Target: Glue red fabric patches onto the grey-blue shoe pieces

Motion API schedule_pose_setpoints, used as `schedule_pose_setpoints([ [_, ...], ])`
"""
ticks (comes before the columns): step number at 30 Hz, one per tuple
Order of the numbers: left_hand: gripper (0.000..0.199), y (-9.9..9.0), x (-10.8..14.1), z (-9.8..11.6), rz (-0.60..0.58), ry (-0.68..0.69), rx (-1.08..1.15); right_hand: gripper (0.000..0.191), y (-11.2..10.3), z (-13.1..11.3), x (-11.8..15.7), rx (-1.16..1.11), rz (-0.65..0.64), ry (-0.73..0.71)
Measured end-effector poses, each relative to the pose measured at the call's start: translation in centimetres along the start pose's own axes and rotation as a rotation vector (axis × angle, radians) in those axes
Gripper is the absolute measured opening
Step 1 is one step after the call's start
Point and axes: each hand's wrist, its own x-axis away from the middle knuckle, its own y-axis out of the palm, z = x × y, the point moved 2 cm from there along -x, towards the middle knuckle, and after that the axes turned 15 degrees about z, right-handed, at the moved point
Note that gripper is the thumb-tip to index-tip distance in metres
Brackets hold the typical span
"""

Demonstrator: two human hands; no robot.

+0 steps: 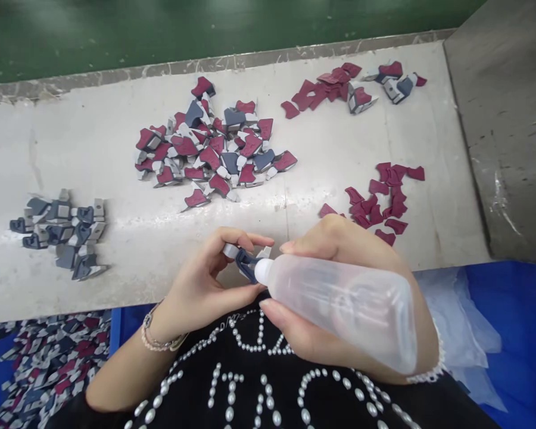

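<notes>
Translucent plastic squeeze bottle (343, 307) sits in the right hand (335, 241), fingers (286, 322) wrapped round it, its white nozzle (262, 271) against a navy-and-grey cut piece (245, 265) pinched narrowly by the left hand (209, 280), just off the bench (40, 304) edge.

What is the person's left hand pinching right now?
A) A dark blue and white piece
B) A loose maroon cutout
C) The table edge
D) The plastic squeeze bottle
A. The left hand grips the dark blue and white piece between fingers and thumb, while the translucent squeeze bottle sits in the right hand.
</notes>
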Motion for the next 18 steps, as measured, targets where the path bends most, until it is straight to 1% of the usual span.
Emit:
schedule_pose_setpoints([
  [3, 0.043, 0.07, 0.07, 0.16, -0.023, -0.014, 0.011, 0.033, 0.21, -0.21, -0.38, 0.01, -0.055, 0.017],
  [6, 0.039, 0.17, 0.06, 0.4, -0.025, 0.003, 0.001, 0.043, 0.36, -0.2, -0.37, 0.037, -0.113, -0.013],
  [8, 0.034, 0.25, 0.04, 0.58, -0.027, 0.019, 0.001, 0.043, 0.4, -0.01, -0.17, 0.026, -0.118, -0.034],
  [10, 0.033, 0.32, 0.0, 0.7, -0.033, 0.027, 0.007, 0.036, 0.33, 0.23, 0.07, -0.032, -0.082, -0.03],
  [13, 0.037, 0.33, -0.05, 0.79, -0.04, 0.028, 0.016, 0.035, 0.23, 0.4, 0.32, -0.098, -0.076, -0.007],
  [18, 0.038, 0.23, -0.04, 0.82, -0.053, 0.037, 0.013, 0.039, 0.26, 0.08, 0.16, -0.005, -0.096, -0.038],
])
